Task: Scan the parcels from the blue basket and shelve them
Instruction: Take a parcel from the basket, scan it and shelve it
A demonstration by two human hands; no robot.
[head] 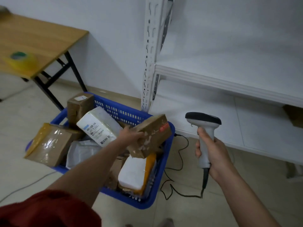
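Above the blue basket (124, 110), I keep watch as the left hand (131, 135), fingers clamped round a brown parcel (152, 133), tilts it toward the scanner (204, 126) gripped in the right hand (213, 154) (presumably to bare its label), the shelf (229, 82) just beside.

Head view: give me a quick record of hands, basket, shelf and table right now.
left hand: grips a brown box over the basket
right hand: holds the scanner, its cable hanging below
blue basket: left of the shelf, several parcels inside
shelf: white; a brown item partly visible under its board, identity unclear
table: wooden, with a yellow tape roll on it
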